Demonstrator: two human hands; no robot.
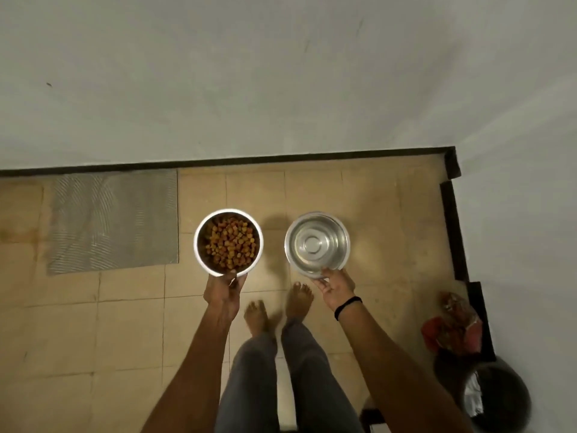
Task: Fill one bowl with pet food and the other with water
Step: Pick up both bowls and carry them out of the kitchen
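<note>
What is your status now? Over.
Left grip holds food bowl, pet food inside. Right grip holds second bowl, water unclear. Grey mat on floor, left.

Tiled floor (125, 323) carries grey mat (114, 221) — red bag (452, 326).

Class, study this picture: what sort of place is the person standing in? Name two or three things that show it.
Probably a room corner in a home: beige tiled floor, plain wall with dark skirting, a grey mat laid by the wall, and bare feet.
</note>
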